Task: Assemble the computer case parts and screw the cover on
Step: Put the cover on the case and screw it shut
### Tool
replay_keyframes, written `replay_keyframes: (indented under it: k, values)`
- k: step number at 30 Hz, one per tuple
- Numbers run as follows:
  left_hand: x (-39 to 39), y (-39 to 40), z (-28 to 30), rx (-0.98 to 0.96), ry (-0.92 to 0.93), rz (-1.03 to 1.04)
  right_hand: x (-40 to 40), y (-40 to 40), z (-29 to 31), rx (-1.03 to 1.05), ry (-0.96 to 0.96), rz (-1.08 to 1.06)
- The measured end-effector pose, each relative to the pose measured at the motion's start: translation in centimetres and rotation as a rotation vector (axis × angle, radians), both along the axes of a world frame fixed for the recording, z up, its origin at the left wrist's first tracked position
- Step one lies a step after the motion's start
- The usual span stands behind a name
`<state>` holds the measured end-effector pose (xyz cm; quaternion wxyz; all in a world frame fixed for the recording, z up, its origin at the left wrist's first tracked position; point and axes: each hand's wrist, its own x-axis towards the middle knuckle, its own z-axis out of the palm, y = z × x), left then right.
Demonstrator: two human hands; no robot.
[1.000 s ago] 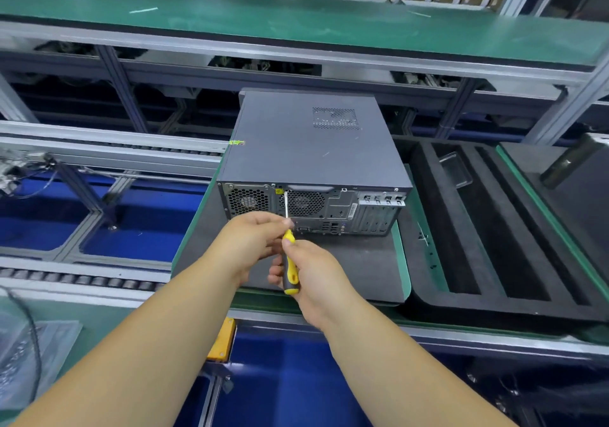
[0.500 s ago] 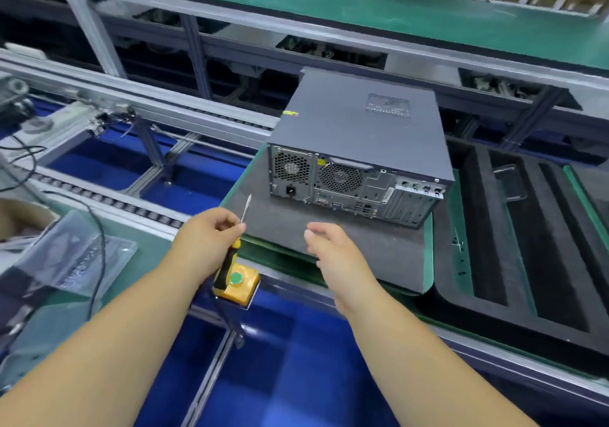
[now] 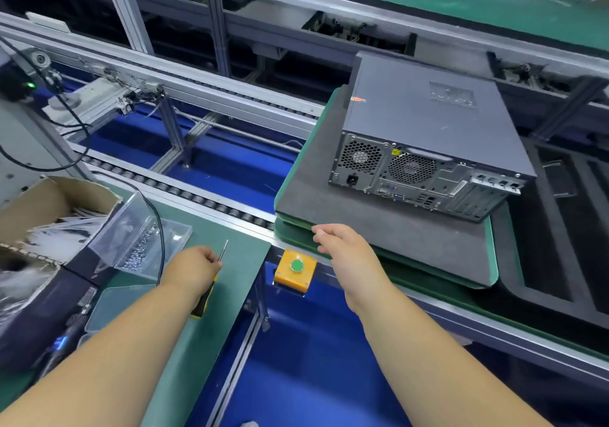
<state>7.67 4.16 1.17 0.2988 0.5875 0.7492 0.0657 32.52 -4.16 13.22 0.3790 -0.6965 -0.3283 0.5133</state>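
**A:** A second ago you had both hands at the back of the computer case [image 3: 428,136], driver tip on the rear panel. Now your left hand [image 3: 194,268] has carried the screwdriver [image 3: 211,281] well left of the case, over the green bench mat [image 3: 214,301], and your right hand [image 3: 342,248] has let go of the handle.

**B:** So the screwing is done?

**A:** That is my reading, not a thing shown: the cover sits flush on the case, and you have drawn the tool away as if to set it down. I cannot see the screw head itself.

**B:** What are your hands doing now?

**A:** Your left hand is curled round the driver near the top of its handle, the thin steel shaft poking up past the knuckles, the yellow-and-black handle running down under the wrist. Your right hand holds nothing; its fingers are loosely extended, hovering at the near-left edge of the grey foam pad [image 3: 379,229] the case lies on.

**B:** And the case?

**A:** It lies on its side on that pad, rear panel facing you. The cover is smooth matt grey sheet metal with a small perforated vent patch; the rear is bare silvery steel with two honeycomb fan grilles (round fans behind them) and slotted brackets at its right end. The pad looks soft and dull, on a green tray [image 3: 492,255] with rounded corners. Below the case's near-left corner, a boxy yellow switch housing with a glossy green button [image 3: 297,266] hangs from the rail.
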Motion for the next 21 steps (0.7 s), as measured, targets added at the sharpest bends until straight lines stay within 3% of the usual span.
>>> replay_keyframes:
  k: [6,17,21]
  values:
    - [-2.3,0.5,-2.5,-0.031,0.219,-0.113,-1.0,0.3,-0.8,-0.022,-0.034,-0.075]
    - [-3.4,0.5,-4.3,-0.069,0.39,-0.221,-0.8,0.9,-1.6,-0.003,-0.035,-0.095]
    - [-2.4,0.6,-3.6,0.001,0.381,-0.191,0.3,0.9,-1.7,0.003,-0.029,-0.105]
